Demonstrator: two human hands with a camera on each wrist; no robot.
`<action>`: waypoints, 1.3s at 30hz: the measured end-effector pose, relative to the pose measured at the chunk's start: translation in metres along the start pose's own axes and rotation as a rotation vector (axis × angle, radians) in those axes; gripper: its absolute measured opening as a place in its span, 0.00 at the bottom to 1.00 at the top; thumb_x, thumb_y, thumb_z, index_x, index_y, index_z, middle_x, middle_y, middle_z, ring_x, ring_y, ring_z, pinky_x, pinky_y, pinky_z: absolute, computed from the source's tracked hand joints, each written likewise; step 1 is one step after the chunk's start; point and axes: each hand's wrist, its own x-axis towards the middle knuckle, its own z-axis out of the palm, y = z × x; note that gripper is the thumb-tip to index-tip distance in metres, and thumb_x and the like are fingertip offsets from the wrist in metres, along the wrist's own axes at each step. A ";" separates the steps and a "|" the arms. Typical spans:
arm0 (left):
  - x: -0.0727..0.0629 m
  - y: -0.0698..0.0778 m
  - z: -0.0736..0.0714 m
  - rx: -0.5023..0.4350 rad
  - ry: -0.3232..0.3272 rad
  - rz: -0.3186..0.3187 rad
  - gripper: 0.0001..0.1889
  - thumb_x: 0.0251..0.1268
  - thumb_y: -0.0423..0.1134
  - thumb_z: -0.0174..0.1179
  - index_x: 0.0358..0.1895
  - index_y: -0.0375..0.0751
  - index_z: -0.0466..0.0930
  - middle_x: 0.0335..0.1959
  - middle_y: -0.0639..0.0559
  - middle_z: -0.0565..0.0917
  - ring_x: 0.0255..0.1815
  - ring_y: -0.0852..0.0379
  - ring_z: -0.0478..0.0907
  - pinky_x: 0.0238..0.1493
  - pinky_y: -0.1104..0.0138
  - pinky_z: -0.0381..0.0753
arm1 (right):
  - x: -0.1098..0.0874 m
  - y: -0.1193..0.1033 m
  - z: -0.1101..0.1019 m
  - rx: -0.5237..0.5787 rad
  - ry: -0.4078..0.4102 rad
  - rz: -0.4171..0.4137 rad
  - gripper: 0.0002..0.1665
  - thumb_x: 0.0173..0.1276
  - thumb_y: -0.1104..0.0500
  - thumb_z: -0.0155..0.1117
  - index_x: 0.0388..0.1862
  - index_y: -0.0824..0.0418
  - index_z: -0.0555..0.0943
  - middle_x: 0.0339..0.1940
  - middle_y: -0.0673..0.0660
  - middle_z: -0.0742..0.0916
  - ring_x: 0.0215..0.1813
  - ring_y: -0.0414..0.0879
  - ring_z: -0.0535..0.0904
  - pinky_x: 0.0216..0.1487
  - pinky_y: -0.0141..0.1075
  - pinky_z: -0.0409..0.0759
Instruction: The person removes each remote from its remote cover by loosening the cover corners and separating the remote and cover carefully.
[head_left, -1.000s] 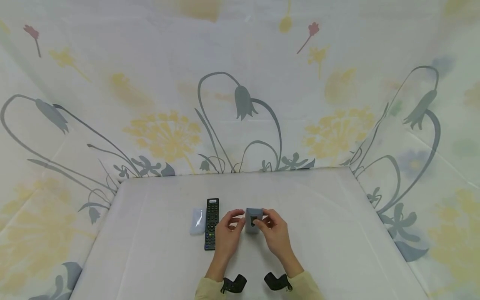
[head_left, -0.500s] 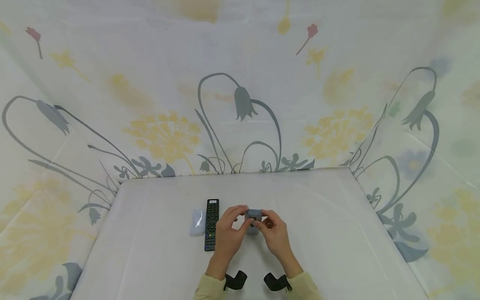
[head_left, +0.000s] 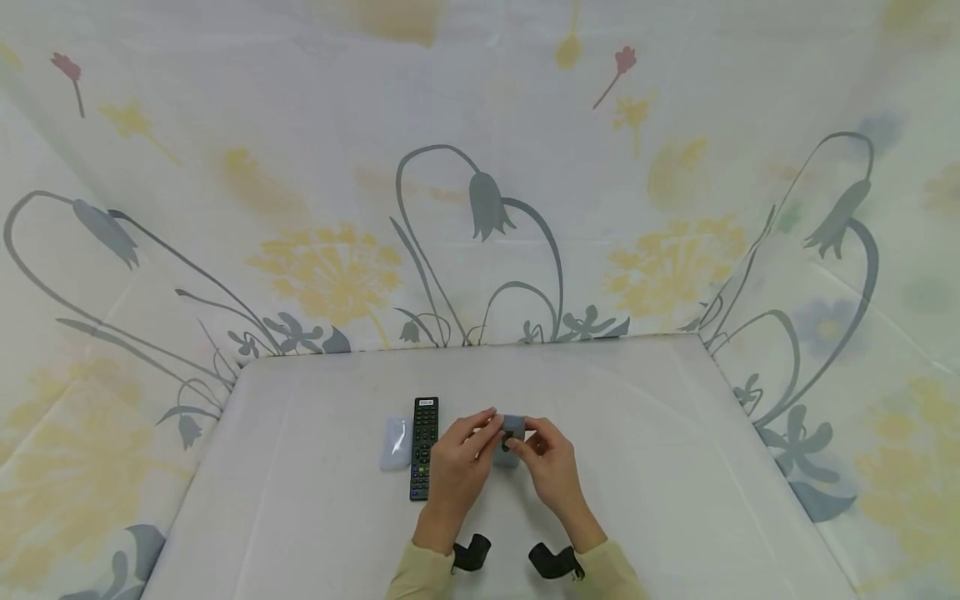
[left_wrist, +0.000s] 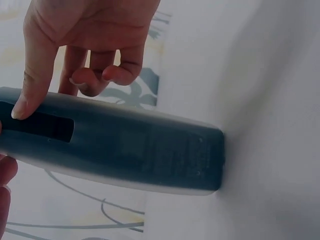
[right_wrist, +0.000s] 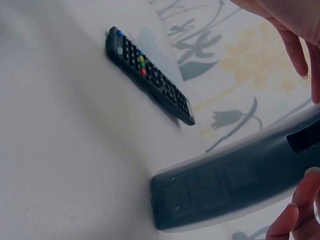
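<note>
Sleeves (head_left: 609, 571) angle inward from the near edge, and both hands meet at chest-side centre over the white table (head_left: 322, 433). The right hand (head_left: 553, 469) pinches the grey-blue device (left_wrist: 145, 142), its thumb against the dark slot (left_wrist: 47, 125) and its remaining fingers curled free at the side. The left hand (head_left: 457, 467) bends its thumb and forefinger together at the device's upper left; whether they grip it cannot be told. The device stands between the hands, its lower end on the table, its long axis close to upright, the slotted face turned toward the person. Left of it lie a black remote (head_left: 424, 446) and a pale packet (head_left: 396, 443), side by side.
</note>
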 end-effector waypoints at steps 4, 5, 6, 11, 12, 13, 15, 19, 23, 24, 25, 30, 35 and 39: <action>0.000 0.002 0.002 0.003 0.020 -0.003 0.15 0.51 0.25 0.73 0.44 0.36 0.89 0.46 0.47 0.87 0.40 0.53 0.85 0.36 0.70 0.82 | 0.000 0.002 0.000 -0.006 0.000 -0.002 0.15 0.58 0.71 0.73 0.46 0.66 0.84 0.38 0.56 0.85 0.28 0.44 0.74 0.26 0.31 0.71; 0.000 0.003 0.002 0.011 0.023 -0.002 0.15 0.51 0.25 0.73 0.44 0.37 0.89 0.46 0.47 0.87 0.40 0.53 0.85 0.36 0.70 0.82 | 0.000 0.002 0.000 -0.004 -0.001 -0.004 0.15 0.58 0.71 0.73 0.46 0.66 0.84 0.38 0.56 0.85 0.28 0.44 0.73 0.26 0.31 0.70; 0.000 0.003 0.003 0.016 0.027 0.002 0.14 0.52 0.25 0.73 0.44 0.37 0.89 0.46 0.47 0.87 0.40 0.53 0.85 0.36 0.69 0.82 | 0.000 0.002 0.000 -0.004 -0.002 -0.008 0.15 0.59 0.71 0.73 0.46 0.66 0.84 0.38 0.56 0.85 0.28 0.44 0.73 0.25 0.31 0.70; 0.001 0.000 0.004 0.063 0.033 0.059 0.14 0.53 0.27 0.72 0.45 0.36 0.89 0.46 0.46 0.87 0.37 0.54 0.85 0.33 0.69 0.82 | 0.000 0.001 0.000 -0.002 -0.003 -0.046 0.16 0.59 0.71 0.72 0.46 0.67 0.84 0.37 0.58 0.85 0.27 0.46 0.72 0.25 0.30 0.69; 0.001 -0.002 0.004 0.067 0.036 0.077 0.14 0.52 0.27 0.72 0.45 0.36 0.89 0.45 0.45 0.87 0.37 0.54 0.85 0.33 0.69 0.82 | 0.001 0.000 0.000 -0.010 0.001 -0.060 0.16 0.59 0.71 0.73 0.46 0.67 0.84 0.37 0.59 0.85 0.27 0.47 0.73 0.25 0.31 0.70; 0.002 -0.003 0.004 0.071 0.039 0.094 0.14 0.52 0.27 0.72 0.45 0.35 0.89 0.45 0.45 0.87 0.36 0.54 0.85 0.33 0.69 0.82 | 0.001 0.000 0.000 -0.022 0.006 -0.074 0.15 0.58 0.71 0.73 0.46 0.67 0.84 0.37 0.59 0.86 0.27 0.47 0.74 0.26 0.31 0.71; 0.003 -0.005 0.004 0.068 0.043 0.127 0.13 0.54 0.28 0.70 0.44 0.34 0.88 0.44 0.44 0.87 0.35 0.54 0.85 0.34 0.70 0.83 | 0.002 -0.001 0.000 -0.046 0.017 -0.101 0.15 0.58 0.71 0.73 0.45 0.68 0.84 0.37 0.59 0.86 0.27 0.49 0.75 0.27 0.32 0.73; 0.004 -0.009 0.004 0.057 0.048 0.176 0.09 0.62 0.30 0.65 0.43 0.32 0.88 0.42 0.42 0.87 0.33 0.53 0.85 0.34 0.72 0.82 | 0.003 -0.001 0.000 -0.092 0.031 -0.112 0.16 0.57 0.70 0.74 0.45 0.67 0.85 0.37 0.58 0.87 0.29 0.50 0.77 0.30 0.33 0.75; 0.006 -0.011 0.004 0.066 0.059 0.207 0.10 0.68 0.33 0.58 0.42 0.32 0.89 0.40 0.42 0.87 0.32 0.54 0.84 0.34 0.72 0.82 | 0.002 0.008 0.002 -0.095 0.027 -0.092 0.17 0.57 0.70 0.74 0.46 0.67 0.85 0.37 0.58 0.86 0.30 0.50 0.77 0.31 0.33 0.75; 0.006 -0.012 0.003 0.069 0.063 0.213 0.11 0.69 0.34 0.57 0.41 0.32 0.89 0.40 0.42 0.87 0.31 0.53 0.84 0.34 0.72 0.82 | 0.002 0.013 0.003 -0.091 0.028 -0.088 0.17 0.57 0.70 0.74 0.46 0.67 0.85 0.37 0.58 0.86 0.30 0.50 0.77 0.31 0.33 0.75; 0.006 -0.012 0.004 0.070 0.065 0.217 0.12 0.70 0.34 0.57 0.41 0.32 0.89 0.40 0.42 0.87 0.31 0.53 0.84 0.33 0.71 0.83 | 0.002 0.018 0.004 -0.088 0.029 -0.086 0.17 0.57 0.70 0.75 0.47 0.66 0.85 0.37 0.57 0.86 0.30 0.50 0.77 0.31 0.33 0.75; 0.009 -0.012 0.004 0.080 0.073 0.223 0.12 0.69 0.32 0.55 0.39 0.32 0.89 0.37 0.43 0.87 0.31 0.53 0.85 0.33 0.70 0.83 | 0.003 0.038 0.006 -0.068 0.038 -0.095 0.17 0.56 0.67 0.76 0.46 0.60 0.86 0.37 0.52 0.87 0.32 0.47 0.78 0.31 0.33 0.75; 0.011 -0.012 0.004 0.049 0.070 0.168 0.07 0.62 0.28 0.58 0.36 0.33 0.87 0.33 0.45 0.87 0.31 0.54 0.85 0.34 0.70 0.83 | 0.003 0.041 0.005 -0.064 0.029 -0.120 0.16 0.58 0.63 0.76 0.46 0.57 0.86 0.37 0.48 0.87 0.33 0.42 0.78 0.32 0.33 0.75; 0.012 -0.013 0.005 0.010 0.070 0.103 0.06 0.58 0.27 0.60 0.35 0.34 0.86 0.30 0.47 0.86 0.28 0.56 0.84 0.32 0.71 0.83 | 0.004 0.041 0.005 -0.073 0.025 -0.130 0.16 0.58 0.63 0.76 0.47 0.57 0.86 0.37 0.47 0.87 0.33 0.41 0.78 0.31 0.33 0.76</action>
